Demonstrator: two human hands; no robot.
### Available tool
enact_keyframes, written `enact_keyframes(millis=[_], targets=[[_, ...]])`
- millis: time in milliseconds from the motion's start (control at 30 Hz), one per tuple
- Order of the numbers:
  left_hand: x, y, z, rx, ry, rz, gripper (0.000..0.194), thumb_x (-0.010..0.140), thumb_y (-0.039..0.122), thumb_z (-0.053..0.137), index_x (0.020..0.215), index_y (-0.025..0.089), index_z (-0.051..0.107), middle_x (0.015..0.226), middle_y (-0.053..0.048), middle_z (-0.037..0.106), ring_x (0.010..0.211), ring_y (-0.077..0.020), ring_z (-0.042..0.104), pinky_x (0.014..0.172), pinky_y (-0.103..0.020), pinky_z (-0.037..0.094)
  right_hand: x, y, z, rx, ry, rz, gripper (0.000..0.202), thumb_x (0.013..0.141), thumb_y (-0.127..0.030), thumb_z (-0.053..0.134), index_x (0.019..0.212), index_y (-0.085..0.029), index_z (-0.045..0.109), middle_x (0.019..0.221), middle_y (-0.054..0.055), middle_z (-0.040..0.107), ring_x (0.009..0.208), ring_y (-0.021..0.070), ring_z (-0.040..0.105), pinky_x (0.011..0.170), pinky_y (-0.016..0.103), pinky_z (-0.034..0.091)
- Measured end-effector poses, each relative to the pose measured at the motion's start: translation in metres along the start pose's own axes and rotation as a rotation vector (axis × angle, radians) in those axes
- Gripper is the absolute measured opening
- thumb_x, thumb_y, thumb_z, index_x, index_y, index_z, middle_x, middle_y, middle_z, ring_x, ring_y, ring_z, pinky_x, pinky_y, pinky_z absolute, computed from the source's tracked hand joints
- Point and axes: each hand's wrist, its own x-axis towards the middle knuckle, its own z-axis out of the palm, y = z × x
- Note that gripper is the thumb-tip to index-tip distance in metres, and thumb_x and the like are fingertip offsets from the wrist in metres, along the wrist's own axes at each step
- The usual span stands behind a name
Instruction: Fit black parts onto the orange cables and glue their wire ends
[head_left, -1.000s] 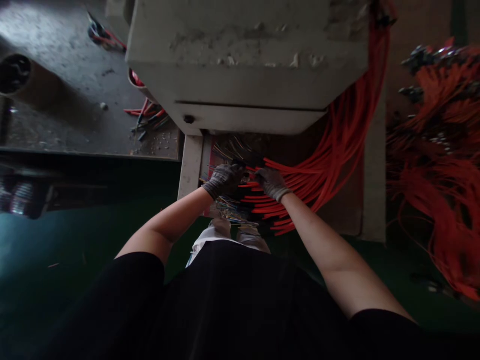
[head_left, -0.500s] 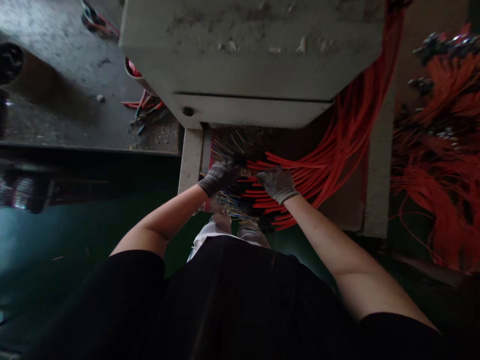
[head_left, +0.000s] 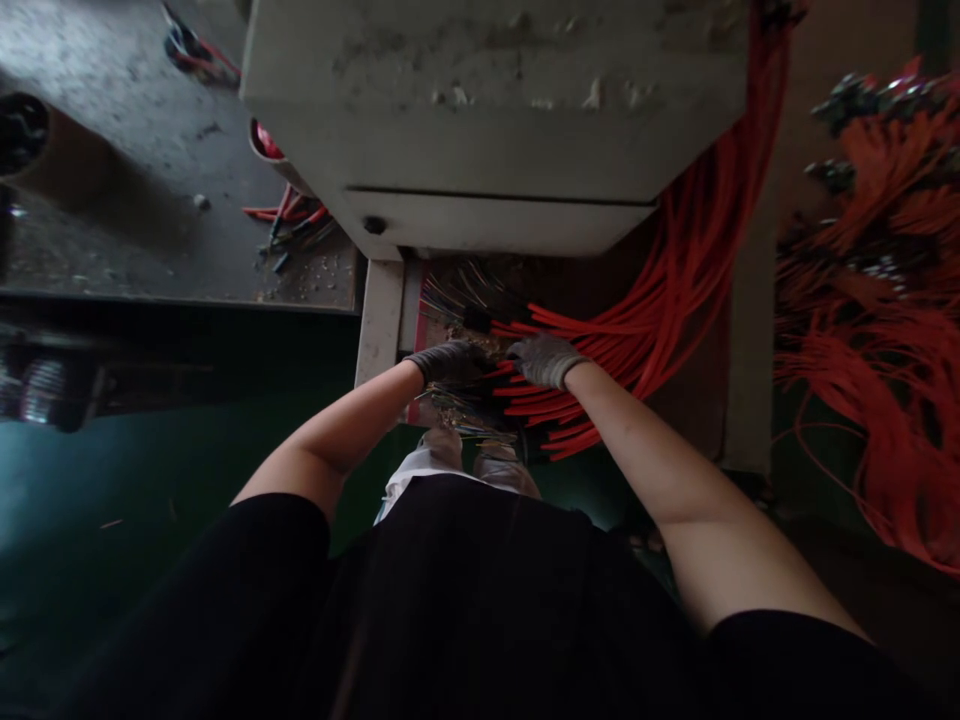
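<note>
Many orange-red cables [head_left: 645,330] curve down from the right of the grey machine and fan out leftwards, ending in black sections and thin bare wires [head_left: 472,285]. My left hand [head_left: 450,362], in a grey glove, is closed at the black cable ends; what it grips is too dark to make out. Just to its right my right hand [head_left: 544,360], also gloved, lies over the orange-red cables, its fingers bent round at least one cable near the black part. A small gap separates the two hands.
The large grey machine housing [head_left: 495,150] overhangs the work surface. To the left a metal bench [head_left: 187,240] bears a brown tube [head_left: 64,150], a cup [head_left: 270,145] and short cable pieces [head_left: 289,220]. More orange cable bundles [head_left: 877,370] lie at the right.
My left hand has moved slightly down and to the right, with its wrist turned flatter. My right hand has shifted slightly left. The view has shifted a little.
</note>
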Motion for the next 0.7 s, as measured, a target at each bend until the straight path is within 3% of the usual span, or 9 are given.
enact_keyframes(millis=[233, 333, 433, 533, 700], targets=[[-0.012, 0.02, 0.002, 0.148, 0.015, -0.102, 0.037, 0.093, 0.032, 0.058, 0.119, 0.007, 0.067, 0.108, -0.021, 0.075, 0.097, -0.031, 0.073, 0.084, -0.042, 0.057, 0.006, 0.004, -0.009, 0.076, -0.016, -0.025, 0.036, 0.094, -0.029, 0.057, 0.124, -0.015, 0.069, 0.124, 0.015, 0.071, 0.114, 0.0311, 0.068, 0.095, 0.04, 0.052], [-0.015, 0.022, -0.007, 0.13, 0.061, -0.108, 0.04, 0.099, 0.024, 0.045, 0.133, 0.006, 0.057, 0.119, -0.018, 0.073, 0.103, -0.0248, 0.071, 0.089, -0.038, 0.057, 0.003, 0.003, -0.008, 0.097, 0.019, -0.029, 0.036, 0.095, -0.031, 0.055, 0.126, -0.015, 0.068, 0.123, 0.016, 0.071, 0.112, 0.0304, 0.068, 0.095, 0.039, 0.052], [-0.013, 0.02, -0.018, 0.103, 0.076, -0.06, 0.039, 0.099, 0.019, 0.044, 0.134, 0.012, 0.059, 0.126, -0.014, 0.071, 0.11, -0.0209, 0.069, 0.097, -0.033, 0.054, 0.0, 0.003, -0.003, 0.096, 0.07, -0.022, 0.038, 0.1, -0.031, 0.046, 0.123, -0.011, 0.069, 0.119, 0.019, 0.072, 0.112, 0.0322, 0.068, 0.094, 0.041, 0.051], [-0.009, 0.021, -0.019, 0.127, 0.121, -0.077, 0.037, 0.097, 0.029, 0.051, 0.129, 0.016, 0.064, 0.121, -0.014, 0.072, 0.108, -0.0256, 0.07, 0.093, -0.037, 0.055, -0.001, 0.004, 0.005, 0.107, 0.133, -0.009, 0.039, 0.103, -0.031, 0.041, 0.118, -0.012, 0.071, 0.118, 0.018, 0.072, 0.112, 0.0311, 0.068, 0.094, 0.039, 0.051], [-0.005, 0.023, -0.008, 0.255, 0.225, -0.145, 0.042, 0.1, 0.038, 0.045, 0.136, 0.021, 0.06, 0.131, -0.015, 0.066, 0.112, -0.0285, 0.068, 0.087, -0.037, 0.053, 0.001, 0.009, 0.011, 0.2, 0.223, -0.011, 0.034, 0.102, -0.025, 0.045, 0.119, -0.013, 0.071, 0.119, 0.013, 0.073, 0.114, 0.0272, 0.068, 0.096, 0.036, 0.051]])
